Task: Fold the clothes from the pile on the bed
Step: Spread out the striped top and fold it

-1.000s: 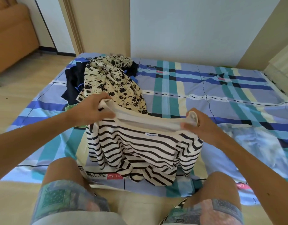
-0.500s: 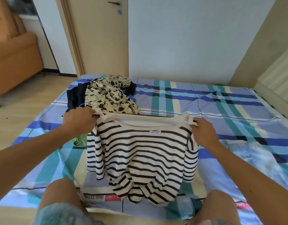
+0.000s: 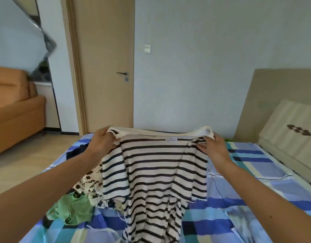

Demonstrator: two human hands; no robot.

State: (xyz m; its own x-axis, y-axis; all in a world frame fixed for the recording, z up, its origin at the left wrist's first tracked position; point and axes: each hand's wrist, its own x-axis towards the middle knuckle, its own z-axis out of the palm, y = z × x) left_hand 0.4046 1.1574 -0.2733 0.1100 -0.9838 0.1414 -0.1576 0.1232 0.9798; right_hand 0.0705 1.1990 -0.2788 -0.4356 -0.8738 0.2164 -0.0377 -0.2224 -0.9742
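Observation:
A white shirt with black stripes [image 3: 154,172] hangs in the air above the bed [image 3: 247,204], held up by its white top edge. My left hand [image 3: 100,144] grips the left end of that edge and my right hand [image 3: 213,146] grips the right end. The shirt's lower part hangs down toward the blue plaid sheet. Behind and left of it lies the pile: a cream garment with black flowers [image 3: 89,183], a green garment [image 3: 74,211] and a dark garment [image 3: 77,151], all partly hidden by the shirt and my left arm.
A closed beige door [image 3: 105,67] stands beyond the bed's far edge. An orange sofa [image 3: 12,109] sits on the left across the wooden floor. A padded beige headboard [image 3: 282,123] lines the right side of the bed.
Both hands have lifted the striped shirt higher and stretched its top edge wider. The camera has tilted up, so the door and headboard now show.

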